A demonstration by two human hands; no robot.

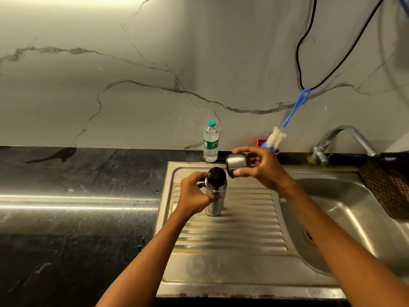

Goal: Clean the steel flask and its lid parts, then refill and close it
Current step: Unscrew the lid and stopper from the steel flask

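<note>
The steel flask (215, 196) stands upright on the ribbed drainboard (232, 231) of the sink, a black stopper (215, 176) in its mouth. My left hand (194, 193) grips the flask's body from the left. My right hand (261, 167) holds the steel cup lid (236, 162) in the air just above and right of the flask, tilted on its side with its open end facing lower left. A blue-handled bottle brush (287, 120) with white bristles leans on the wall behind.
A clear plastic water bottle (211, 141) with a teal cap stands at the wall. A red holder (260, 142) sits under the brush. The sink basin (345, 209) and tap (345, 138) lie to the right, a dark cloth (387, 187) on the rim. Black counter (77, 207) stretches left.
</note>
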